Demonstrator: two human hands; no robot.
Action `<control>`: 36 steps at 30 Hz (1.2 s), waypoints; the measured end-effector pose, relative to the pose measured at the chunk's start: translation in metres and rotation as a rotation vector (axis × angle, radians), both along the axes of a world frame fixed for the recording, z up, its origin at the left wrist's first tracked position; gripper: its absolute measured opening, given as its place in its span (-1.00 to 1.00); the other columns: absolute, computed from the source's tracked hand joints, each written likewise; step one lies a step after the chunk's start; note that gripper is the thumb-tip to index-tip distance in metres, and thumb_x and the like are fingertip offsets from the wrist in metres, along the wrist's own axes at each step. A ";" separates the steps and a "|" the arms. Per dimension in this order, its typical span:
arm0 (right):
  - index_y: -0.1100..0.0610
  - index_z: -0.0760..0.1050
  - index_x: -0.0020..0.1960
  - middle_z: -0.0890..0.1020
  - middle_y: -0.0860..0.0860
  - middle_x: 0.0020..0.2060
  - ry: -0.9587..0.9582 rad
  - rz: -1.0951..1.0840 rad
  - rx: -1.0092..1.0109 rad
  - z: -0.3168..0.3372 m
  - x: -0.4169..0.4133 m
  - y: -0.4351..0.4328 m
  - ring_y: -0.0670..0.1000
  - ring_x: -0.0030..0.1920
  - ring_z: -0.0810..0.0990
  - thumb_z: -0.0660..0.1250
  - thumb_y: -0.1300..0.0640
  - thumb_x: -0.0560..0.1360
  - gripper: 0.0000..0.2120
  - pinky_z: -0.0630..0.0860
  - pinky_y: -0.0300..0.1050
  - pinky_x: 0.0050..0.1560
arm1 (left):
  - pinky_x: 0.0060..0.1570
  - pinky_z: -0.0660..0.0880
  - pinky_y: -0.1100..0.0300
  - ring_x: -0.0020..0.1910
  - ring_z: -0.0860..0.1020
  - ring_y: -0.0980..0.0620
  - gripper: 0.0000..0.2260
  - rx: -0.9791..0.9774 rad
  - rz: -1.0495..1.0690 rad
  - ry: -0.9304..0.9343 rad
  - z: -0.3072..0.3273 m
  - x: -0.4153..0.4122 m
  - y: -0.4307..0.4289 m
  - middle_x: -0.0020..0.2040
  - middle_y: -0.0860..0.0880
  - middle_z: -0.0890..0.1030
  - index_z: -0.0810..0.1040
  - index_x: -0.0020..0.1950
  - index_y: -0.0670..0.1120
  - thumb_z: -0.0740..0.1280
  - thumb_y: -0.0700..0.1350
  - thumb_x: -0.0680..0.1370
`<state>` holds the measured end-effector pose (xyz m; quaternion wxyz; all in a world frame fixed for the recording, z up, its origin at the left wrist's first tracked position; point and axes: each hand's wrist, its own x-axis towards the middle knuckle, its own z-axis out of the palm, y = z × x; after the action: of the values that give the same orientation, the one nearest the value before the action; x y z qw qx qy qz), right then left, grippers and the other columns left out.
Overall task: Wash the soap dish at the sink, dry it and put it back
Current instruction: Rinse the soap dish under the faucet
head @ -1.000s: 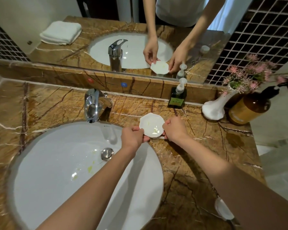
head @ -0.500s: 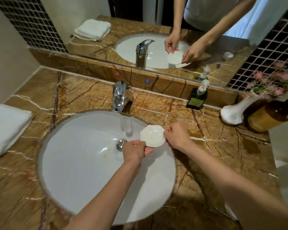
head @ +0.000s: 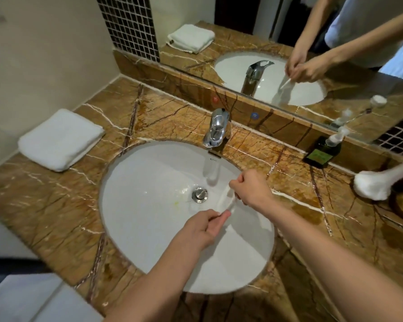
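The small white soap dish (head: 226, 199) is tilted steeply on edge over the white oval sink (head: 149, 228), just right of the drain plug (head: 199, 194). My left hand (head: 205, 226) pinches its lower edge. My right hand (head: 249, 189) grips its upper edge from the right. The dish is motion-blurred. The chrome tap (head: 215, 127) stands behind the basin; no water stream is visible. A few yellowish flecks lie on the basin floor left of the drain.
A folded white towel (head: 61, 139) lies on the brown marble counter (head: 56, 201) at the left. A dark soap pump bottle (head: 323, 151) and a white vase (head: 377, 184) stand at the right, under the mirror (head: 289, 31). A wet patch darkens the counter right of the basin.
Both hands carried the dish from the counter behind the basin to over the drain, tipping it from flat to nearly on edge. The view swung left, bringing the towel into sight.
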<state>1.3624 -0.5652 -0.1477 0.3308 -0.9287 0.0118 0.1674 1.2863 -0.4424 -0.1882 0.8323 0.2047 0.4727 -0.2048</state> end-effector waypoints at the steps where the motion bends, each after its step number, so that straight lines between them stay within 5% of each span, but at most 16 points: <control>1: 0.35 0.56 -0.43 0.52 0.14 -0.58 0.003 0.013 -0.009 0.001 0.000 0.003 0.08 -0.54 0.46 0.27 0.24 0.43 -0.69 0.58 0.03 -0.36 | -0.34 0.60 0.09 -0.29 0.63 -0.23 -0.91 -0.010 0.007 -0.001 0.001 -0.003 0.001 -0.16 -0.33 0.59 0.47 -0.16 -0.38 0.20 -0.47 0.50; 6: 0.34 0.54 -0.43 0.62 0.30 -0.47 0.032 0.052 -0.026 -0.002 0.000 0.005 0.20 -0.43 0.59 0.24 0.28 0.43 -0.70 0.59 0.07 -0.34 | -0.46 0.62 0.08 -0.40 0.64 -0.20 -0.93 0.120 0.011 -0.028 0.006 -0.009 0.008 -0.39 -0.31 0.63 0.48 -0.17 -0.41 0.22 -0.48 0.47; 9: 0.42 0.52 -0.31 0.65 0.32 -0.37 0.054 0.070 -0.037 -0.011 -0.007 0.005 0.27 -0.35 0.65 0.17 0.36 0.46 -0.76 0.63 0.16 -0.32 | -0.29 0.65 0.08 -0.35 0.67 -0.17 -0.89 0.425 -0.018 -0.078 0.003 -0.009 0.011 -0.25 -0.33 0.65 0.52 -0.08 -0.44 0.24 -0.47 0.45; 12: 0.27 0.44 -0.40 0.65 0.28 -0.40 0.025 0.048 -0.001 -0.020 -0.014 0.011 0.22 -0.34 0.68 0.12 0.39 0.46 -0.71 0.61 0.05 -0.30 | -0.26 0.62 0.18 -0.34 0.69 -0.08 -0.86 0.696 -0.077 -0.146 0.001 -0.012 0.017 -0.22 -0.27 0.67 0.53 -0.02 -0.26 0.25 -0.37 0.47; 20: 0.17 0.50 0.00 0.64 0.18 -0.32 0.256 -0.140 0.474 -0.025 -0.022 0.051 0.09 -0.46 0.62 0.23 0.19 0.53 -0.89 0.64 0.01 -0.35 | -0.40 0.56 0.25 -0.34 0.68 -0.12 -0.88 0.953 -0.127 -0.280 0.008 -0.018 0.073 -0.27 -0.21 0.66 0.54 -0.20 -0.21 0.25 -0.37 0.42; 24: 0.13 0.57 -0.02 0.60 0.09 -0.29 0.314 -0.060 0.567 -0.018 -0.017 0.078 0.02 -0.47 0.58 0.29 0.15 0.55 -0.90 0.54 -0.14 -0.49 | -0.38 0.59 0.17 -0.43 0.66 -0.10 -0.88 1.026 -0.265 -0.365 0.017 -0.021 0.118 -0.44 -0.05 0.60 0.56 -0.24 -0.25 0.26 -0.38 0.44; 31: 0.12 0.61 -0.03 0.57 0.09 -0.28 0.377 0.081 0.550 -0.003 0.000 0.147 0.04 -0.47 0.59 0.33 0.18 0.47 -0.88 0.36 -0.25 -0.62 | -0.39 0.54 0.12 -0.57 0.53 0.06 -0.92 1.316 -0.612 -0.456 0.038 0.003 0.212 -0.15 -0.01 0.56 0.57 -0.07 -0.23 0.29 -0.28 0.51; 36: 0.03 0.63 -0.06 0.65 0.02 -0.30 0.304 0.187 0.429 0.005 0.017 0.198 -0.05 -0.43 0.58 0.36 0.09 0.48 -0.91 0.40 -0.21 -0.56 | -0.46 0.46 0.28 -0.51 0.50 0.18 -0.88 1.472 -0.969 -0.645 0.054 0.030 0.264 -0.23 0.03 0.58 0.59 -0.07 -0.13 0.25 -0.21 0.56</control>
<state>1.3794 -0.3672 -0.1428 0.4974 -0.7987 -0.0602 0.3334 1.3166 -0.1784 -0.1346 0.4084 0.9011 0.0931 -0.1119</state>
